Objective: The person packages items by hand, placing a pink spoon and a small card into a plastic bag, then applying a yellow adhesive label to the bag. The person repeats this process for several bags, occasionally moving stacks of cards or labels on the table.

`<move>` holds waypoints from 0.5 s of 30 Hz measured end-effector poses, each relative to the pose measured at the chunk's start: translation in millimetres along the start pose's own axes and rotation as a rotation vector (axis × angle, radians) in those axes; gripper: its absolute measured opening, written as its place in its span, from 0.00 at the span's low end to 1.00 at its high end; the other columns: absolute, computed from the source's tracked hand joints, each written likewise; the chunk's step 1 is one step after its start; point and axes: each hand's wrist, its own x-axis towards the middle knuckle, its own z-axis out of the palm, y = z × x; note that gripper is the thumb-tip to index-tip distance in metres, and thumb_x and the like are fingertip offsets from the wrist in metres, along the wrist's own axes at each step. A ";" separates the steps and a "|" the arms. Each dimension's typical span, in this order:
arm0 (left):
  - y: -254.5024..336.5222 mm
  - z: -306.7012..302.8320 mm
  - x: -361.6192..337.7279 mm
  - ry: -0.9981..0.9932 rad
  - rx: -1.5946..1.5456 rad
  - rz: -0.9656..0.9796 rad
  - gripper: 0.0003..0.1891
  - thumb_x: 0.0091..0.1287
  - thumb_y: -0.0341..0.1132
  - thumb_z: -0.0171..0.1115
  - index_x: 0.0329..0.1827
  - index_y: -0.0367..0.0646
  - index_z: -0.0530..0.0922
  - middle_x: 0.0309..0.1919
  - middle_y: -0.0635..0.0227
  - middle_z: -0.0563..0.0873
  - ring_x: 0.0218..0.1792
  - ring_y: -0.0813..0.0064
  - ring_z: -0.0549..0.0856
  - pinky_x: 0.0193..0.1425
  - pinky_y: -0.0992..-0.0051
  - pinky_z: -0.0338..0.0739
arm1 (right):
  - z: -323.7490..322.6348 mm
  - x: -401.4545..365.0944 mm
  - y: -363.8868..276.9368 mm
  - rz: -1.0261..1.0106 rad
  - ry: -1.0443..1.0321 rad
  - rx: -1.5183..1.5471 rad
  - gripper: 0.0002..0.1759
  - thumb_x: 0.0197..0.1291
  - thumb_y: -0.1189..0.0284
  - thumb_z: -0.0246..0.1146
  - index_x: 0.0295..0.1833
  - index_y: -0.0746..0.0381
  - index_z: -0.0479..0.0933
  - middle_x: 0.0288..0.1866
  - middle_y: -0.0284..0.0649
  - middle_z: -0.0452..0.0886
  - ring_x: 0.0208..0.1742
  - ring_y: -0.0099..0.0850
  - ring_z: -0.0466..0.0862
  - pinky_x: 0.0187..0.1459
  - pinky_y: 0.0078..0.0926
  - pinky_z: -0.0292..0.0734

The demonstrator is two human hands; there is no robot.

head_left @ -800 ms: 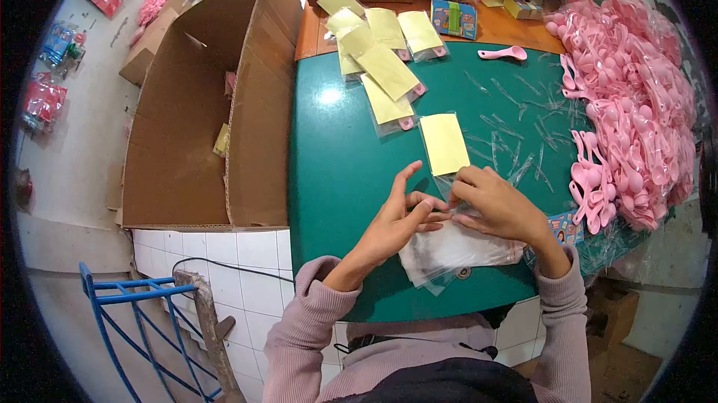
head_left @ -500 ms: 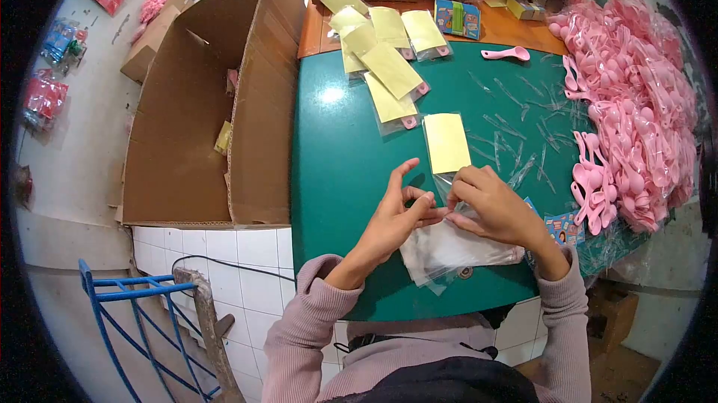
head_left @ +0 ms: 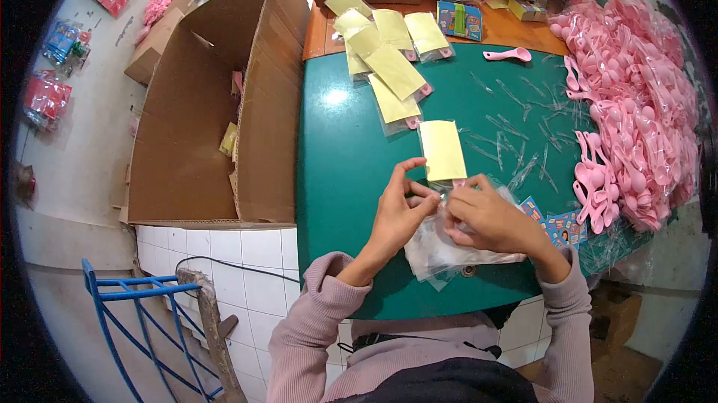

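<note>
My left hand (head_left: 404, 208) is closed, thumb and fingers pinched at the lower end of a clear bag that holds a yellow card (head_left: 442, 150) and a pink spoon, whose handle end shows below the card. Beside it, my right hand (head_left: 486, 217) has its fingers curled together at the same end; what they grip is hidden. Under both hands lies a stack of clear plastic bags (head_left: 441, 253). Farther up, several bagged yellow cards (head_left: 394, 71) overlap, some with pink handle ends showing.
Pink spoons (head_left: 636, 111) are heaped at the right. Thin plastic strips (head_left: 505, 126) and a lone pink spoon (head_left: 508, 54) lie mid-table. Blue printed cards (head_left: 566, 229) sit right of my hands. At the left stand a large cardboard box (head_left: 265, 104) and a blue metal rack (head_left: 123, 296).
The bagged yellow card has turned more upright and a pink handle end now shows below it. My right hand has shifted slightly right and down. The view has moved a little.
</note>
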 end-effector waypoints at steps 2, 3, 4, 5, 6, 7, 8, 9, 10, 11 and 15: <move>0.6 -3.0 4.1 0.137 0.120 0.066 0.27 0.60 0.24 0.59 0.62 0.36 0.58 0.33 0.62 0.79 0.34 0.76 0.84 0.39 0.79 0.80 | -17.7 -2.0 1.7 -0.052 -0.159 0.271 0.09 0.48 0.71 0.64 0.29 0.61 0.70 0.29 0.38 0.72 0.34 0.34 0.74 0.45 0.31 0.65; 2.3 -3.3 4.2 0.136 0.119 0.073 0.27 0.60 0.24 0.59 0.62 0.36 0.58 0.33 0.62 0.79 0.34 0.76 0.84 0.39 0.79 0.80 | -29.8 -2.8 3.1 -0.054 -0.158 0.264 0.09 0.48 0.71 0.64 0.29 0.61 0.70 0.29 0.38 0.72 0.34 0.34 0.74 0.45 0.31 0.65; 3.8 -3.5 2.8 0.117 0.084 0.055 0.27 0.60 0.24 0.58 0.62 0.36 0.59 0.33 0.61 0.79 0.34 0.77 0.84 0.39 0.80 0.80 | -43.6 -4.2 5.6 0.000 -0.196 0.416 0.08 0.49 0.72 0.64 0.30 0.62 0.71 0.29 0.38 0.73 0.33 0.33 0.74 0.43 0.29 0.66; 5.5 -3.1 1.5 0.097 0.049 0.035 0.27 0.60 0.24 0.58 0.62 0.36 0.59 0.32 0.61 0.79 0.34 0.77 0.84 0.38 0.80 0.80 | -55.3 -7.2 12.1 0.058 -0.233 0.569 0.08 0.50 0.72 0.64 0.30 0.62 0.71 0.30 0.37 0.74 0.31 0.31 0.74 0.41 0.26 0.67; 11.1 -0.9 -0.2 0.082 0.089 -0.005 0.27 0.61 0.23 0.58 0.62 0.37 0.59 0.34 0.62 0.78 0.35 0.77 0.83 0.36 0.82 0.78 | -67.4 -12.2 26.6 0.045 -0.196 0.666 0.08 0.50 0.72 0.63 0.30 0.62 0.72 0.30 0.36 0.74 0.31 0.29 0.74 0.39 0.25 0.68; 10.6 -1.3 -0.5 0.078 0.087 -0.007 0.27 0.61 0.23 0.58 0.62 0.37 0.59 0.34 0.62 0.78 0.35 0.77 0.83 0.36 0.82 0.78 | -81.0 -19.0 45.3 0.035 -0.158 0.766 0.08 0.51 0.71 0.63 0.30 0.63 0.72 0.30 0.35 0.75 0.30 0.27 0.75 0.36 0.23 0.68; 9.5 -2.3 -0.6 0.063 0.066 -0.011 0.24 0.61 0.23 0.57 0.60 0.37 0.61 0.34 0.63 0.78 0.35 0.78 0.82 0.37 0.82 0.78 | -95.6 -25.8 67.6 0.125 -0.062 0.743 0.07 0.51 0.72 0.62 0.29 0.63 0.72 0.30 0.35 0.75 0.31 0.26 0.74 0.35 0.22 0.68; 8.5 -3.1 -0.3 0.046 0.045 -0.013 0.22 0.62 0.24 0.57 0.59 0.36 0.64 0.34 0.64 0.78 0.35 0.78 0.82 0.37 0.82 0.77 | -110.7 -31.3 91.0 0.213 0.036 0.717 0.07 0.52 0.72 0.61 0.28 0.63 0.72 0.30 0.34 0.75 0.31 0.26 0.74 0.34 0.22 0.69; 6.3 -3.7 -0.5 0.038 0.044 -0.016 0.22 0.62 0.24 0.57 0.59 0.36 0.64 0.34 0.64 0.78 0.35 0.78 0.82 0.37 0.82 0.77 | -124.4 -34.3 118.5 0.408 0.144 0.435 0.07 0.52 0.72 0.61 0.28 0.64 0.72 0.29 0.34 0.74 0.31 0.27 0.74 0.35 0.23 0.70; 4.5 -4.6 -0.3 0.015 0.035 -0.030 0.19 0.63 0.25 0.56 0.57 0.36 0.66 0.35 0.65 0.78 0.36 0.79 0.81 0.38 0.82 0.77 | -130.2 -36.5 136.0 0.592 0.248 0.144 0.07 0.52 0.72 0.60 0.27 0.64 0.72 0.27 0.34 0.73 0.30 0.29 0.75 0.36 0.24 0.70; 11.6 -4.9 0.3 -0.038 -0.055 -0.041 0.12 0.66 0.27 0.54 0.51 0.35 0.72 0.38 0.66 0.78 0.39 0.81 0.80 0.43 0.82 0.77 | -96.4 -29.2 105.4 0.399 0.299 -0.304 0.14 0.47 0.73 0.61 0.41 0.64 0.70 0.37 0.44 0.70 0.42 0.43 0.75 0.44 0.36 0.71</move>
